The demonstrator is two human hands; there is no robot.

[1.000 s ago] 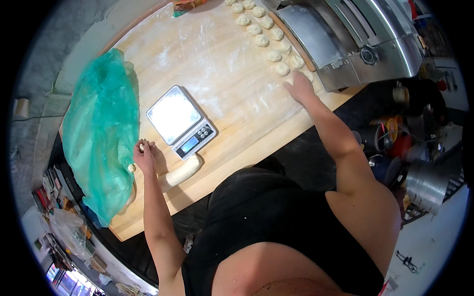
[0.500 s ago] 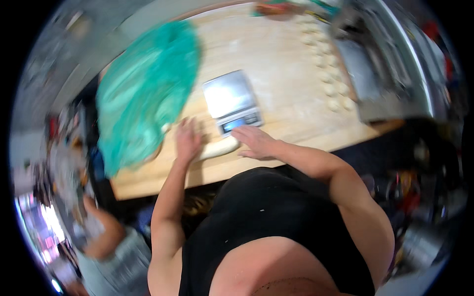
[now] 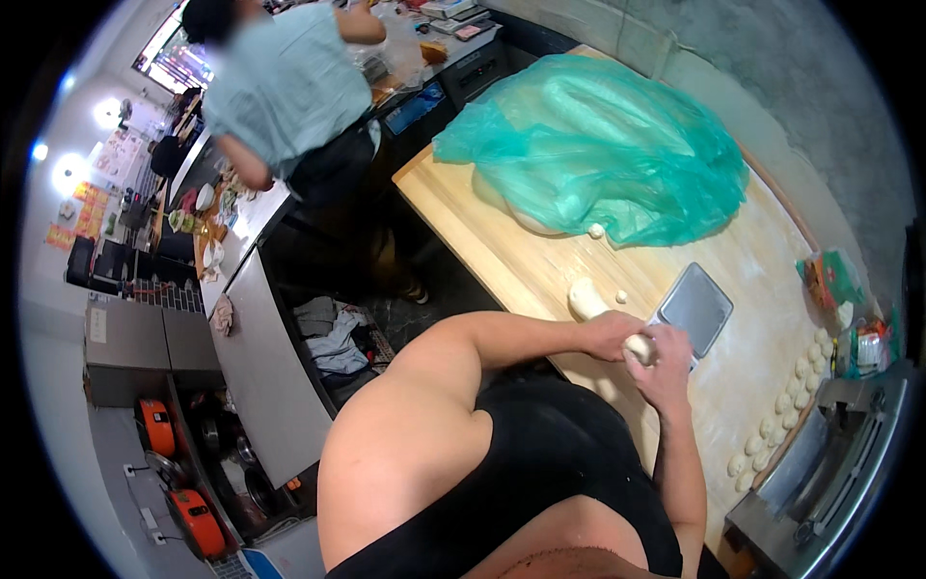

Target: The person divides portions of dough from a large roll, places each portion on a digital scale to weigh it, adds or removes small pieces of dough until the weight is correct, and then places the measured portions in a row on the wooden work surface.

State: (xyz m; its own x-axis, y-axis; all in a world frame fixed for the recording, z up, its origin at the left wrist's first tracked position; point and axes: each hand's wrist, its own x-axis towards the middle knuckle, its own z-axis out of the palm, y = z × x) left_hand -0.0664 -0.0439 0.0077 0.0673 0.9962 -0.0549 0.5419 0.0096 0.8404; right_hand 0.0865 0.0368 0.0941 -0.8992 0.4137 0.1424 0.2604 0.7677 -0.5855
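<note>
At the board's near edge my left hand (image 3: 612,336) and my right hand (image 3: 664,367) meet with fingers closed round the end of a pale dough piece (image 3: 639,349). Just beyond them lie a thick dough log (image 3: 585,298) and a small dough bit (image 3: 621,296). A silver digital scale (image 3: 696,311) sits beside my hands, partly hidden by them. A green translucent plastic sheet (image 3: 598,135) covers something pale at the board's far side. Several shaped dough balls (image 3: 789,399) run in rows along the board's right side.
A steel machine (image 3: 820,482) borders the wooden board (image 3: 449,193) at lower right, near colourful packages (image 3: 858,343). A co-worker (image 3: 285,96) stands at upper left by a cluttered counter (image 3: 424,39). A grey cabinet (image 3: 125,338), orange appliances (image 3: 193,521) and cloths (image 3: 333,338) are at left.
The view has swung left, bringing the co-worker fully in. My hands, earlier apart, have come together beside the scale and now grip a dough piece.
</note>
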